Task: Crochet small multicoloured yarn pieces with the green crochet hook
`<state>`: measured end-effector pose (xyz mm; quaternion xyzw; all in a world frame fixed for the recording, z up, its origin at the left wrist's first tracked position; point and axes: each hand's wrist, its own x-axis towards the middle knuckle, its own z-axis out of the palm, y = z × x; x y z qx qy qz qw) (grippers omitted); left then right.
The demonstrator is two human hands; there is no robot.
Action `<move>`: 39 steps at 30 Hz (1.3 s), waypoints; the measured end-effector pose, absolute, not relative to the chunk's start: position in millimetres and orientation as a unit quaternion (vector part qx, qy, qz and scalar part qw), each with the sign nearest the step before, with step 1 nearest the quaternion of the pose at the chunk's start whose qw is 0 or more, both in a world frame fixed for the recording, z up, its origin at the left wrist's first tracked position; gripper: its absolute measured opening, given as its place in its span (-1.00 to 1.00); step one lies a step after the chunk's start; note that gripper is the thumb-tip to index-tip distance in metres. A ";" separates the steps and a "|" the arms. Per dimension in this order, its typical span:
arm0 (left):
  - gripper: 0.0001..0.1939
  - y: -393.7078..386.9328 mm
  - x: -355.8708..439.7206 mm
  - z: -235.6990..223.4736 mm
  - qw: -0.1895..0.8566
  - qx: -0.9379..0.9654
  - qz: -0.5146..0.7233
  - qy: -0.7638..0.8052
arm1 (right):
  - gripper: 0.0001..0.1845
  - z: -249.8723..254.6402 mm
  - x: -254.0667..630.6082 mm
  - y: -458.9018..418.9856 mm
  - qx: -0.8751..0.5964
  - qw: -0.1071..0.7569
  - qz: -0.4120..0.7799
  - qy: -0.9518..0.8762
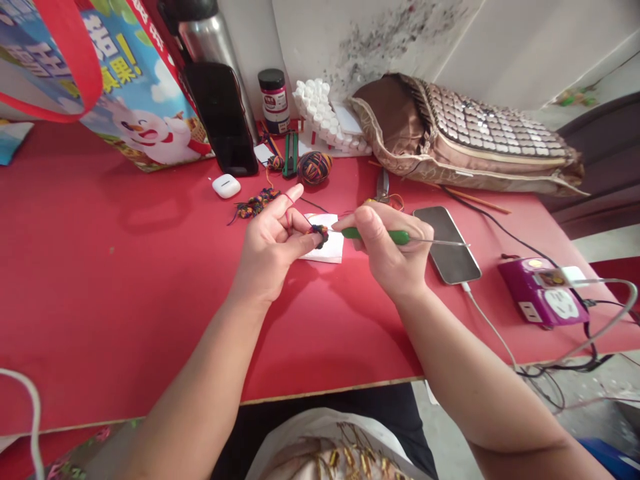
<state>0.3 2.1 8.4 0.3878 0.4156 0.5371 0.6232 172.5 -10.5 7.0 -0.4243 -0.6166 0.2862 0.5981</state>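
Note:
Between the thumb and fingers of my left hand (pixel 275 237) is a small dark multicoloured crochet piece (pixel 320 236). A strand of yarn loops around the raised index finger of that hand. My right hand (pixel 393 247) is closed around a crochet hook (pixel 400 237) with a green handle and a metal shaft at each end. The hook's tip points left and meets the crochet piece, though I cannot tell whether it is inside a stitch. Below the piece lies white paper (pixel 333 248). Behind my hands sit a multicoloured yarn ball (pixel 315 167) and a finished-looking crocheted strip (pixel 256 203).
On the red table (pixel 150 287) are a white earbud case (pixel 227 186), a propped black phone (pixel 223 120), a green cutter (pixel 291 153) and scissors (pixel 383 185). To the right lie a charging phone (pixel 447 244), a purple power socket (pixel 543 293) and cables. A brown bag (pixel 470 133) stands behind.

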 end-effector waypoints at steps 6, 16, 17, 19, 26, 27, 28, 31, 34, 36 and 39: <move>-0.31 5.1 -2.1 8.0 0.722 0.257 0.529 0.366 | -0.82 -11.9 173.0 -4.7 -0.310 0.600 0.228 -0.702; -0.43 4.3 -4.5 15.1 0.723 0.247 0.533 0.362 | -0.64 -27.5 165.9 0.1 -0.247 0.536 -0.042 -0.807; -0.40 4.3 -4.0 13.8 0.704 0.270 0.547 0.364 | -0.65 -27.7 164.5 -0.7 -0.258 0.527 -0.050 -0.808; -0.31 4.8 -3.1 9.7 0.649 0.328 0.576 0.373 | -0.68 -28.1 161.9 -2.4 -0.280 0.509 -0.060 -0.812; -0.30 6.1 -4.7 -4.5 0.482 0.500 0.594 0.407 | -0.77 -24.7 158.0 -7.1 -0.298 0.525 -0.015 -0.797; -0.31 6.0 -5.2 -5.1 0.474 0.513 0.586 0.410 | -0.80 -22.9 158.7 -7.8 -0.297 0.534 0.009 -0.792; -0.31 5.8 -5.7 -5.4 0.470 0.523 0.579 0.412 | -0.82 -20.7 159.7 -8.3 -0.297 0.539 0.036 -0.787; -0.32 5.6 -6.0 -6.0 0.469 0.543 0.560 0.414 | -0.87 -13.7 163.6 -9.5 -0.300 0.553 0.108 -0.770; -0.33 5.6 -5.1 -7.3 0.468 0.548 0.561 0.408 | -0.85 -8.1 167.0 -10.3 -0.306 0.567 0.148 -0.751; -0.34 5.8 -4.3 -8.4 0.467 0.547 0.565 0.403 | -0.83 -5.8 168.3 -10.9 -0.317 0.570 0.164 -0.740; -0.35 5.9 -3.7 -9.7 0.465 0.547 0.566 0.405 | -0.81 -4.6 169.0 -11.8 -0.329 0.575 0.178 -0.728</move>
